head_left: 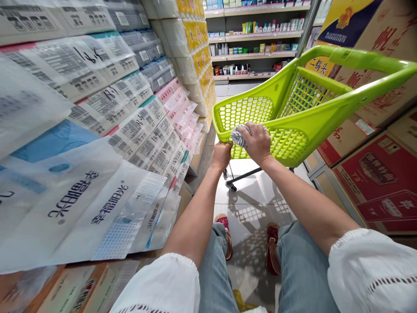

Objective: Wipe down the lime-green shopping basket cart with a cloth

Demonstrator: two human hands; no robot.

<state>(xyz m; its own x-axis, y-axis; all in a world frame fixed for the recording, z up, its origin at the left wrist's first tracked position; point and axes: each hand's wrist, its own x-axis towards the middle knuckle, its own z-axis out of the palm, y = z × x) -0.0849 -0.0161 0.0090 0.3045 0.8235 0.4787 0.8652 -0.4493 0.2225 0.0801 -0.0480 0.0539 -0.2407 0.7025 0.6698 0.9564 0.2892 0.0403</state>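
A bright green plastic shopping cart (293,126) stands in the aisle before me, its handle at the upper right. My right hand (259,142) presses a grey-and-white striped cloth (239,135) against the near side of the basket, close to the front corner. The fingers are bent over the cloth, which is partly hidden under them. Just left of and below it, my left hand (222,154) is closed around the lower front corner of the cart. Its fingertips are mostly out of sight.
Stacked packs of tissue paper (107,95) fill the left side, with yellow-and-white bundles (195,56) beyond. Printed cartons (384,169) line the right. Shelves of bottles and tubes (257,39) cross the back. My feet stand on pale floor tiles (247,261).
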